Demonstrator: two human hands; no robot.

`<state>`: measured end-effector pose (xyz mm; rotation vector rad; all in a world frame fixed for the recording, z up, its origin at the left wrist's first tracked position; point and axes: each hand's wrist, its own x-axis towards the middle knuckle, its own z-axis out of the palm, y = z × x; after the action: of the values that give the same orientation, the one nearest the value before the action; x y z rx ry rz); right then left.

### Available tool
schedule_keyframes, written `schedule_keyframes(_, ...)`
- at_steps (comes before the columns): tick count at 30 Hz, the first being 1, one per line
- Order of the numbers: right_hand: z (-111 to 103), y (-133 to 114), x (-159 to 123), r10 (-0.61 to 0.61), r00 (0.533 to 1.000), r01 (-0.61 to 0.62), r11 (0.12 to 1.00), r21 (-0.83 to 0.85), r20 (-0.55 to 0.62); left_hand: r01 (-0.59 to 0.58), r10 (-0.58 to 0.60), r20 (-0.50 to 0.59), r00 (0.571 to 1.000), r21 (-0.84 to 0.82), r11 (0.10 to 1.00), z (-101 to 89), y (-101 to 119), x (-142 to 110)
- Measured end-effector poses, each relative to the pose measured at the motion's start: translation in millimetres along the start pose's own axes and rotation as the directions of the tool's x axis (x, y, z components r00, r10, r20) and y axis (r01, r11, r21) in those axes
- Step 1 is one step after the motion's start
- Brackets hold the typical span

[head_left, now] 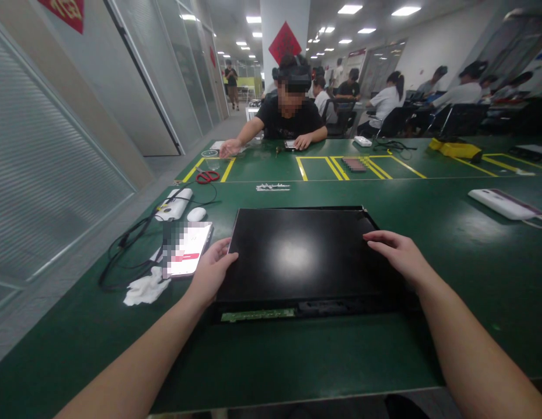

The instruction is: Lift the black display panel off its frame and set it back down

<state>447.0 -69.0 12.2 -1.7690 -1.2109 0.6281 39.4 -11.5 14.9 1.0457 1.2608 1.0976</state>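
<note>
A black LCD panel (pixel 292 250) lies in front of me, glossy with a bright reflection in its middle. Along its near edge a green circuit board strip (pixel 257 315) shows beside dark parts. My left hand (pixel 212 270) grips the panel's left edge, thumb over the top and fingers at the side. At the opposite edge, my right hand (pixel 397 253) has thumb and forefinger pinched on the panel's rim; its other fingers are partly hidden. A dark frame (pixel 364 210) shows past the panel's far right corner.
Left of the panel are a lit phone (pixel 190 250), crumpled tissue (pixel 146 286), a white mouse (pixel 196 215), a white device (pixel 174 203) and black cables (pixel 122 244). Red scissors (pixel 208 176) and thin scraps (pixel 273 187) lie beyond. A co-worker (pixel 290 110) sits opposite.
</note>
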Motion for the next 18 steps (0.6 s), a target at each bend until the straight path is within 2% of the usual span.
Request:
schedule_keyframes(7, 1.0, 4.4, 0.7, -0.044, 0.998, 0.046, 0.996, -0.072, 0.035, 0.052, -0.051, 0.051, 0.997, -0.031, 0.998, -3.2, -1.0, 2.2)
schedule_keyframes(13, 0.4, 9.0, 1.9, -0.073, 0.996, 0.08, 0.988, -0.136, 0.056, 0.021, -0.021, 0.015, 1.0, 0.011, 1.0, -4.3, -2.1, 2.7)
schedule_keyframes(18, 1.1, 8.9, 2.3, -0.06, 0.996, 0.068, 0.99, -0.126, 0.063, 0.009, -0.01, 0.034, 0.999, 0.032, 0.999, -6.8, -6.0, 4.9)
